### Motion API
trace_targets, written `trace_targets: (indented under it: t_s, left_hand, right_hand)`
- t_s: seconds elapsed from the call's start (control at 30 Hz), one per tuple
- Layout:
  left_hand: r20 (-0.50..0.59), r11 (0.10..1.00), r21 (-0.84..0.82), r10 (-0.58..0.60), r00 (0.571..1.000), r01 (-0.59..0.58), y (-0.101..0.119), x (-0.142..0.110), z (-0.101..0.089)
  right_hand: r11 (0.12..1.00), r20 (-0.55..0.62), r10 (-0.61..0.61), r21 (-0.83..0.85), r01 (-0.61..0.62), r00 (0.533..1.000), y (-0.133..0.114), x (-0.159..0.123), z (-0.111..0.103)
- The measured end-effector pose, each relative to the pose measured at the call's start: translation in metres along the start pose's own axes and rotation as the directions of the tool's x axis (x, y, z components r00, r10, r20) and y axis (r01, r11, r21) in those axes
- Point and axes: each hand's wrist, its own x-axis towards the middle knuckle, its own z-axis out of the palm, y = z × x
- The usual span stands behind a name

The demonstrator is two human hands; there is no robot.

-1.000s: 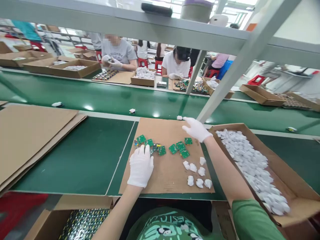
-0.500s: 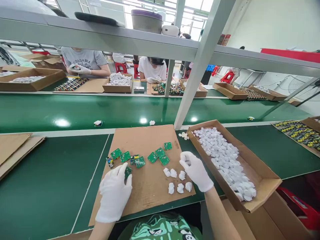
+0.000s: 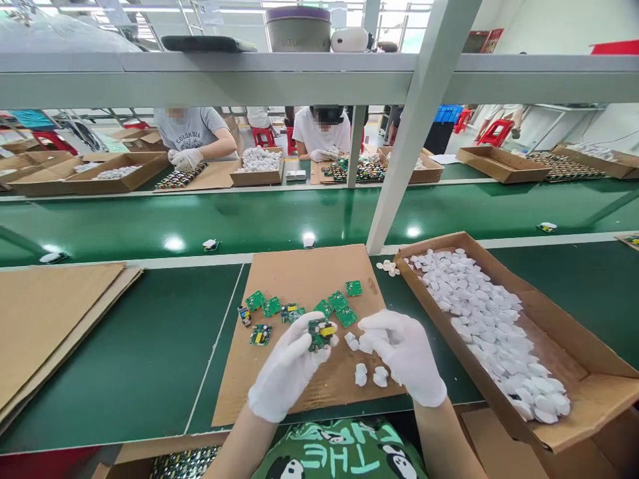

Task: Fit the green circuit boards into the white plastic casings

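Both my hands wear white gloves and meet over a brown cardboard sheet (image 3: 309,273). My left hand (image 3: 289,369) pinches a small green circuit board (image 3: 319,332) with a yellow part, held up off the sheet. My right hand (image 3: 402,352) is closed on a small white plastic piece (image 3: 366,344) right beside that board. Several more green circuit boards (image 3: 299,307) lie scattered on the sheet. A few white plastic pieces (image 3: 370,376) lie below my hands.
A long cardboard tray (image 3: 569,346) heaped with white plastic pieces (image 3: 479,313) lies at right. Flat cardboard sheets (image 3: 54,319) are stacked at left. A green conveyor belt (image 3: 249,216) runs behind, with a slanted metal post (image 3: 399,173). Other people work across it.
My left hand lifted a circuit board off the sheet. My right hand moved left with a white piece to meet it. The camera view shifted slightly.
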Motion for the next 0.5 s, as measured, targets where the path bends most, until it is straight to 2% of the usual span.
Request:
trace_targets:
  t_s: [0.07,0.13,0.2,0.3,0.37,0.5]
  left_hand:
    - [0.05,0.998,-0.042,-0.045,0.998,0.047,0.0,0.0,0.006]
    - [0.074,0.996,-0.06,-0.06,0.995,0.065,0.0,-0.001,0.01]
    - [0.064,0.997,-0.052,-0.056,0.996,0.06,0.0,0.0,0.013]
    - [0.007,1.0,0.021,-0.005,1.0,0.004,-0.003,0.002,0.014]
    - [-0.014,0.997,0.077,0.034,0.999,-0.033,-0.004,0.003,0.013]
    - [-0.025,0.993,0.112,0.049,0.999,-0.046,-0.003,0.0,0.012]
  right_hand:
    - [0.998,0.039,0.045,0.036,-0.046,0.998,0.001,-0.004,0.004]
    - [0.999,0.076,0.025,0.041,-0.028,0.997,0.0,-0.008,0.008]
    - [0.991,0.111,-0.126,-0.032,0.131,0.986,-0.006,-0.01,0.011]
    - [0.897,0.194,-0.379,-0.162,0.411,0.905,-0.018,-0.008,0.016]
    - [0.846,0.253,-0.45,-0.187,0.5,0.856,-0.024,-0.005,0.02]
    - [0.788,0.305,-0.504,-0.222,0.575,0.808,-0.023,-0.002,0.027]
